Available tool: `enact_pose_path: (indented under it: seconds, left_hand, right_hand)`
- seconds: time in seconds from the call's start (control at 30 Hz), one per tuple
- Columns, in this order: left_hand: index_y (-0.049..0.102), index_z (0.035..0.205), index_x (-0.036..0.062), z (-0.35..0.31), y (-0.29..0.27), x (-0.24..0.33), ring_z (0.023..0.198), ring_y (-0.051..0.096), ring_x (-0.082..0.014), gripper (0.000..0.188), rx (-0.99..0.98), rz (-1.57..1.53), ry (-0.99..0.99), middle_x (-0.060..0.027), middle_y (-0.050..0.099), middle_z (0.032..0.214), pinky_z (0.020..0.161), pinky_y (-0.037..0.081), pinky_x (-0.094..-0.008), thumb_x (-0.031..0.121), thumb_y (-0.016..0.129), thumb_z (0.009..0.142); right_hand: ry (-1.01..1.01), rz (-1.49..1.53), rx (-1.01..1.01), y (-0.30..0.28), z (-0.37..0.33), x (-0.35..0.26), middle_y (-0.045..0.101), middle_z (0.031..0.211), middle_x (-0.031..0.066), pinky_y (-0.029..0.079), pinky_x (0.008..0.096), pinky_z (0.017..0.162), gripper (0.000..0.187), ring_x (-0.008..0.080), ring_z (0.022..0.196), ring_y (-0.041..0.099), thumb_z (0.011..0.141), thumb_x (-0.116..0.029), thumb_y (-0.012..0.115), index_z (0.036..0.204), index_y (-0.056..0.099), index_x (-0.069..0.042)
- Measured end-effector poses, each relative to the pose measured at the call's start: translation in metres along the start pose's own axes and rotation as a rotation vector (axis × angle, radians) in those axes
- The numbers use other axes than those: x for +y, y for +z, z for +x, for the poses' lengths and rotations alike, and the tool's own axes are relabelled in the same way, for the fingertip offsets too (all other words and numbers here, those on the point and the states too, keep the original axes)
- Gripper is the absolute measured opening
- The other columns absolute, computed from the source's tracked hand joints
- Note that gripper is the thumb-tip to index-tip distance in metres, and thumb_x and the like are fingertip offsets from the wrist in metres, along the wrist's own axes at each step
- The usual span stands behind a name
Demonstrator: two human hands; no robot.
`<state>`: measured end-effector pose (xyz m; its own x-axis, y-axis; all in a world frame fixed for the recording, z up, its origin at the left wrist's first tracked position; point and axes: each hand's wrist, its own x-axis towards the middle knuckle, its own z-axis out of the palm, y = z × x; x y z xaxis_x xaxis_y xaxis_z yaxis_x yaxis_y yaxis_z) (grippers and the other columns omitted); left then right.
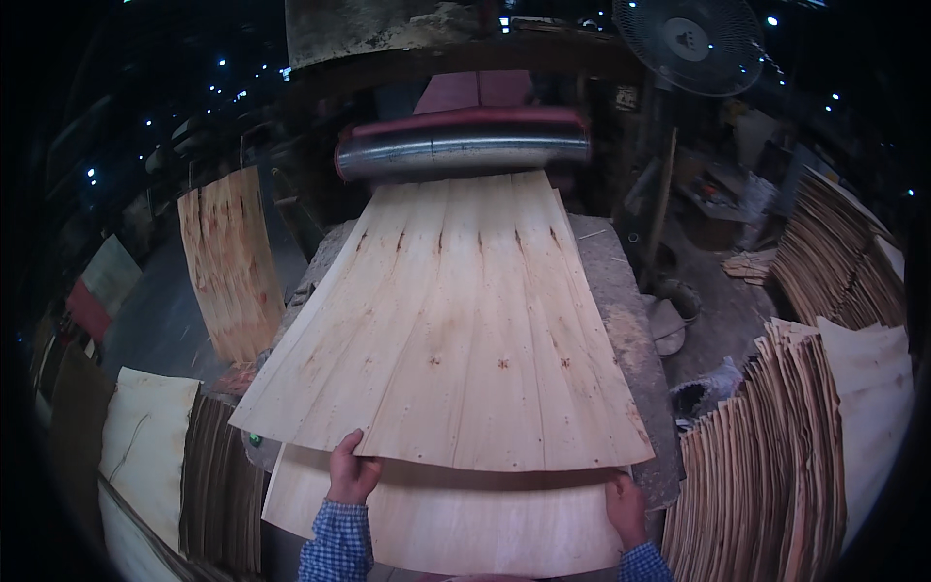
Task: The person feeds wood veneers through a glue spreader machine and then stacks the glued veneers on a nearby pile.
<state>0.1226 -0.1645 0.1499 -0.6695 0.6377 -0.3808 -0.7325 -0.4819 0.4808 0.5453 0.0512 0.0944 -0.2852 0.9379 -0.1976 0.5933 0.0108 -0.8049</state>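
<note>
A wide, pale wood veneer sheet (456,320) with dark knots and lengthwise lines slopes away from me, its far end at a shiny metal roller (465,150). My left hand (353,471) is closed on the sheet's near edge, left of the middle, thumb on top and the other fingers partly underneath. At the near right corner, my right hand (626,508) is closed on the edge, its fingertips partly hidden. Below the raised edge lies a second pale veneer sheet (485,519), mostly covered by the first.
A worn stone-like table (626,320) bears the sheets. Veneer stacks stand at the right (766,456) and left (218,475). One brownish sheet (231,262) leans upright at left. A fan (690,41) hangs upper right; a bucket (679,301) sits beyond the table.
</note>
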Motion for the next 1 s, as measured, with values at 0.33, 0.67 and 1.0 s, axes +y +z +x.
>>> enact_pose_path:
  seconds: [0.33, 0.67, 1.0]
  left_hand:
    - [0.054, 0.116, -0.004, 0.208, 0.008, -0.023, 0.096, 0.066, -0.0273, 0.029, 0.074, 0.264, 0.045, -0.0157, 0.065, 0.107, 0.08, 0.058, -0.0416, 0.019, 0.053, 0.097]
    - [0.052, 0.121, 0.0033, 0.064, -0.032, -0.059, 0.1, 0.066, -0.0269, 0.035, 0.082, 0.465, -0.28, -0.0147, 0.066, 0.112, 0.075, 0.058, -0.035, 0.031, 0.049, 0.101]
    - [0.056, 0.121, 0.0063, -0.172, -0.223, -0.051, 0.11, 0.063, -0.0359, 0.053, 0.366, 0.488, -0.773, -0.016, 0.064, 0.121, 0.078, 0.056, -0.0413, 0.053, 0.045, 0.098]
  right_hand:
    - [-0.345, -0.366, 0.251, -0.001, -0.038, 0.033, 0.065, 0.113, 0.022, 0.047, 0.0456, 0.097, 0.033, 0.0395, 0.107, 0.06, 0.08, -0.008, 0.065, 0.112, 0.062, 0.002]
    - [0.056, 0.044, 0.004, -0.038, -0.02, 0.01, 0.071, 0.101, 0.0123, 0.053, 0.0323, 0.079, 0.034, 0.0185, 0.087, 0.068, 0.084, -0.013, 0.066, 0.115, 0.064, 0.0]
    - [-0.004, 0.78, -0.602, -0.061, -0.013, -0.114, 0.066, 0.113, 0.0131, 0.051, 0.031, 0.086, 0.04, 0.0174, 0.099, 0.064, 0.091, -0.012, 0.057, 0.125, 0.055, 0.008]
